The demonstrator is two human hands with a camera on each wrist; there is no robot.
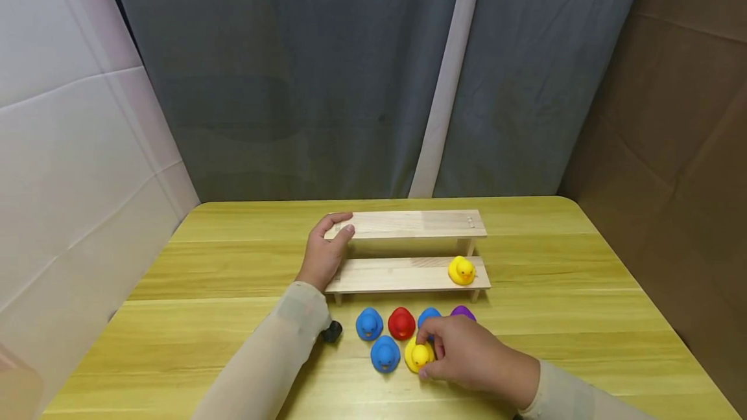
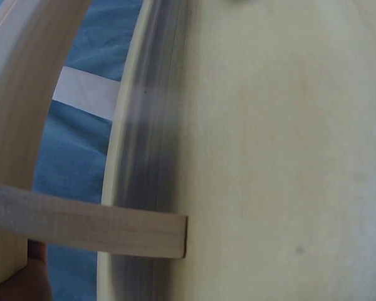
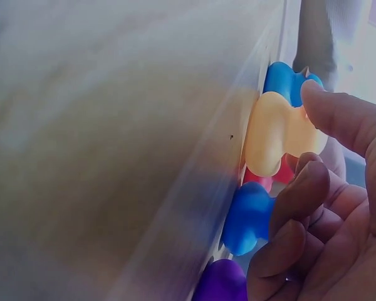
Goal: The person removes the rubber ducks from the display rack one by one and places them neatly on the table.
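My left hand (image 1: 325,253) grips the left end of the upper board of a two-tier wooden shelf (image 1: 408,224), thumb on the top. A yellow rubber duck (image 1: 462,270) sits at the right end of the lower board. In front of the shelf, my right hand (image 1: 467,350) pinches another yellow duck (image 3: 269,135) between thumb and fingers, low over the table. Around it stand a red duck (image 1: 401,323), blue ducks (image 1: 369,324) and a purple duck (image 1: 463,312), partly hidden behind the right hand. Only a bit of the left hand (image 2: 25,282) shows in the left wrist view.
The wooden table (image 1: 192,290) extends to both sides of the shelf. A small black object (image 1: 332,332) lies beside the left sleeve. Behind the table hangs a grey curtain (image 1: 292,83), with a white sheet (image 1: 76,128) at left and a brown one (image 1: 665,122) at right.
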